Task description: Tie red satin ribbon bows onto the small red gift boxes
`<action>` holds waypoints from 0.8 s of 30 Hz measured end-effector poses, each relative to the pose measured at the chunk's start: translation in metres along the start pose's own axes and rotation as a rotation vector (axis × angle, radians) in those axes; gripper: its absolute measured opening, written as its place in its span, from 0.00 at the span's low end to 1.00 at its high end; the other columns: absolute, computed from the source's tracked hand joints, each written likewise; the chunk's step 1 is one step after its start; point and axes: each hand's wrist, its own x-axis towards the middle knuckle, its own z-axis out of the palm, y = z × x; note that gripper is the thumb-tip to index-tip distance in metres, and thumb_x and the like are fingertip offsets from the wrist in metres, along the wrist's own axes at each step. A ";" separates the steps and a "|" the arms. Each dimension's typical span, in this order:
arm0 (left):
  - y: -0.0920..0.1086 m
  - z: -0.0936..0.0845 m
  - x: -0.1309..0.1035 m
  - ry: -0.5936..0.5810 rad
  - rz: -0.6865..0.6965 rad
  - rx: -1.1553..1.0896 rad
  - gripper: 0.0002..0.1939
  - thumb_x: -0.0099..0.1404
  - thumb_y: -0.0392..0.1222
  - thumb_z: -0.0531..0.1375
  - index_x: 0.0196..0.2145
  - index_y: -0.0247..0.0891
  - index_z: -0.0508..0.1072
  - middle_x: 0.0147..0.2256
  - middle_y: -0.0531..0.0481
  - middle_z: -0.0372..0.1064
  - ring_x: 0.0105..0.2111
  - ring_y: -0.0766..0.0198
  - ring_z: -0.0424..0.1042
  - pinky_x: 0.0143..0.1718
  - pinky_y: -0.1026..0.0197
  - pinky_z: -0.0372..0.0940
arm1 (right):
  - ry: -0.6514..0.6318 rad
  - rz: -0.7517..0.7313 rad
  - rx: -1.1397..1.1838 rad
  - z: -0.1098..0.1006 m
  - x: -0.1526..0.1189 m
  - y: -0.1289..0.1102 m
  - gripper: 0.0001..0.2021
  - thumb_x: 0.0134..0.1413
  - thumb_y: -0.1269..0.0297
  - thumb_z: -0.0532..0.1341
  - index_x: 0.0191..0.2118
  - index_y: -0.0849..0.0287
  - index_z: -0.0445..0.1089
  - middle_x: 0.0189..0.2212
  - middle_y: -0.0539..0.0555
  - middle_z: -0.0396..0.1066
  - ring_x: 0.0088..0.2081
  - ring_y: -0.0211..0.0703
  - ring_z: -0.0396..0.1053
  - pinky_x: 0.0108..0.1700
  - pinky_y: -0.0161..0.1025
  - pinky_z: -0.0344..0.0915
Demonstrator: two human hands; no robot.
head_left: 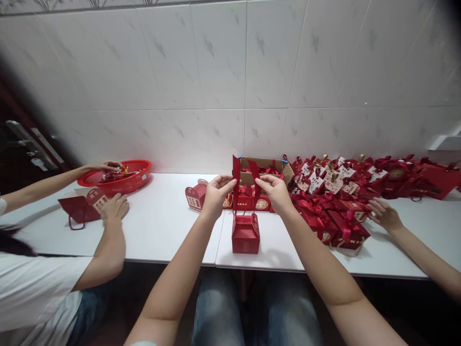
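Note:
A small red gift box (pixel 246 241) stands upright on the white table in front of me, its flaps raised at the sides. A red ribbon (pixel 236 175) rises from it in two lengths. My left hand (pixel 215 194) pinches the left length between thumb and fingertips. In my right hand (pixel 278 191) the right length is pinched the same way. Both hands are above the box, a short gap apart. Beyond my left hand sits another red box (pixel 195 198) with pale printing. More red boxes with gold emblems (pixel 245 202) stand behind the ribbon.
An open cardboard carton (pixel 287 172) holds red ribbon items by the tiled wall. Red gift boxes with bows and tags (pixel 320 216) are piled at right, near another person's hand (pixel 386 215). At left, a co-worker handles a red box (pixel 82 206) and reaches into a red plastic basket (pixel 139 180).

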 end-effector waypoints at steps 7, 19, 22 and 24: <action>-0.002 0.009 0.005 -0.040 0.028 0.105 0.14 0.47 0.44 0.68 0.28 0.35 0.71 0.25 0.52 0.72 0.26 0.67 0.72 0.31 0.63 0.65 | -0.155 -0.040 -0.053 0.008 0.002 -0.010 0.13 0.39 0.58 0.67 0.33 0.60 0.74 0.25 0.51 0.74 0.29 0.40 0.72 0.38 0.40 0.69; 0.002 0.011 0.009 -0.179 0.005 0.249 0.15 0.48 0.44 0.67 0.28 0.35 0.67 0.23 0.54 0.68 0.28 0.65 0.72 0.35 0.61 0.64 | -0.279 0.098 0.027 0.015 0.004 -0.016 0.19 0.43 0.48 0.65 0.27 0.62 0.70 0.20 0.50 0.71 0.21 0.35 0.66 0.26 0.34 0.65; 0.002 0.002 0.010 -0.303 -0.112 0.281 0.12 0.51 0.45 0.65 0.26 0.35 0.68 0.24 0.52 0.68 0.28 0.66 0.70 0.32 0.63 0.61 | -0.375 0.220 0.076 0.010 0.006 -0.020 0.19 0.44 0.48 0.65 0.31 0.61 0.71 0.22 0.50 0.71 0.24 0.35 0.68 0.30 0.35 0.66; 0.000 -0.006 0.012 -0.347 -0.179 0.326 0.12 0.52 0.46 0.64 0.23 0.34 0.68 0.22 0.53 0.66 0.25 0.68 0.66 0.29 0.64 0.57 | -0.471 0.286 0.061 0.005 0.006 -0.024 0.19 0.46 0.47 0.63 0.34 0.60 0.71 0.25 0.52 0.72 0.26 0.37 0.69 0.33 0.37 0.67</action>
